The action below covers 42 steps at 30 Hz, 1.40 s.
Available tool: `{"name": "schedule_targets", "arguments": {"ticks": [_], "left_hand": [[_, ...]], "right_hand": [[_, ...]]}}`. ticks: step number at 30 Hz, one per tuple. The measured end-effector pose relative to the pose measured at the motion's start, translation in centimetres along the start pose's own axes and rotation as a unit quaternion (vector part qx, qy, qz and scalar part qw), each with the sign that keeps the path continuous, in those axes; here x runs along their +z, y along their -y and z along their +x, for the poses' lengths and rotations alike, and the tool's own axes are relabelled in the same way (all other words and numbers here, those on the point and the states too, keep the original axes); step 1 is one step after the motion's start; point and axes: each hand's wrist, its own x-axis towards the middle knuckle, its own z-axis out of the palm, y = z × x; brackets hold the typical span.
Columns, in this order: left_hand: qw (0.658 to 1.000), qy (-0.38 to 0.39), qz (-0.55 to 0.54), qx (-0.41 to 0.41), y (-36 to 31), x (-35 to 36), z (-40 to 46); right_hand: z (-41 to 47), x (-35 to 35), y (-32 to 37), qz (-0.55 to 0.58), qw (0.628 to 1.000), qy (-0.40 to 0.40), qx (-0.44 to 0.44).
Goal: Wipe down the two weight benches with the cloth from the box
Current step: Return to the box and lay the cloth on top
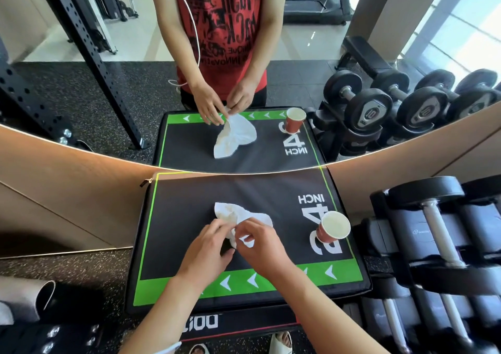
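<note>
Cloth (241,215): white, crumpled, lying on the black-and-green box (189,218) top by a mirror.
Left hand (208,248): fingers curled, cloth edge pinched.
Right hand (260,245): fingers curled, cloth pinched.
Cup (332,230): red paper, on the box, right of the cloth.

A gym, plainly: a rack of black dumbbells (439,234) runs along the right, and a padded black-and-green plyo box (189,191) marked "24 INCH" stands against a wall mirror (81,82). In the reflection there's a perforated black steel rig (89,50), a treadmill (314,1) by the windows, and speckled rubber flooring (67,269) underfoot.
</note>
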Motion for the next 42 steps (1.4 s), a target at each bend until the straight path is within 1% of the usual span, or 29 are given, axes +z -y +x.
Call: {"name": "schedule_targets", "arguments": {"ticks": [2,5,7,9,11,13,14,17,22,26,29,31,32,34,36,37,39,42], "left_hand": [[1.0,0.0,-0.017,-0.016,-0.2,0.2,0.3],[0.998,-0.032,-0.023,-0.043,-0.3,0.5,0.6],[0.998,-0.038,-0.019,-0.052,-0.4,0.5,0.6],[0.998,-0.038,-0.011,-0.054,-0.6,0.4,0.7],[0.998,-0.043,-0.007,-0.051,-0.8,0.2,0.8],[0.998,-0.049,-0.003,-0.049,-1.0,0.0,0.8],[0.998,-0.049,0.001,-0.049,-1.1,-0.1,0.8],[0.998,-0.05,0.009,-0.047,-1.2,-0.3,0.6],[0.996,-0.068,0.011,-0.051,-0.6,-1.4,0.2],[0.994,-0.082,0.013,-0.071,0.4,-2.7,-0.5],[0.993,-0.085,0.012,-0.084,1.3,-3.1,-1.6],[0.992,-0.084,0.01,-0.095,1.7,-3.1,-2.3],[0.992,-0.083,0.009,-0.098,1.8,-3.0,-2.6],[0.992,-0.077,0.01,-0.1,2.0,-2.9,-3.3],[0.992,-0.074,0.011,-0.104,2.3,-2.9,-4.1],[0.991,-0.076,0.011,-0.112,2.6,-2.9,-4.5],[0.987,-0.082,0.015,-0.136,3.4,-3.0,-5.4],[0.983,-0.081,0.03,-0.164,4.7,-3.2,-6.7]], "right_hand": [[0.2,0.0,0.0,0.032,0.999,-0.006,0.013],[0.5,-0.3,-0.4,0.044,0.998,-0.016,0.053],[0.6,-0.7,-1.2,0.038,0.996,-0.036,0.067],[0.7,-1.2,-2.3,0.0,0.996,-0.043,0.074],[0.8,-1.7,-3.5,-0.087,0.992,-0.012,0.087],[0.9,-1.8,-4.6,-0.18,0.978,0.044,0.097],[1.0,-1.8,-4.9,-0.205,0.971,0.067,0.101],[1.0,-1.4,-5.2,-0.223,0.963,0.111,0.102],[0.5,-0.9,-4.9,-0.225,0.963,0.108,0.103],[-0.6,-1.2,-4.6,-0.262,0.952,0.095,0.126],[-1.4,-1.7,-4.3,-0.285,0.941,0.106,0.147],[-1.4,-1.9,-4.1,-0.286,0.94,0.106,0.154],[-1.3,-1.9,-4.1,-0.278,0.944,0.091,0.152],[-0.7,-1.9,-4.1,-0.23,0.963,0.018,0.143],[0.3,-2.0,-4.4,-0.155,0.974,-0.042,0.16],[0.9,-2.2,-4.7,-0.136,0.973,-0.044,0.179],[1.9,-2.3,-5.5,-0.155,0.963,-0.015,0.219],[2.5,-1.5,-6.1,-0.162,0.957,0.016,0.239]]}}
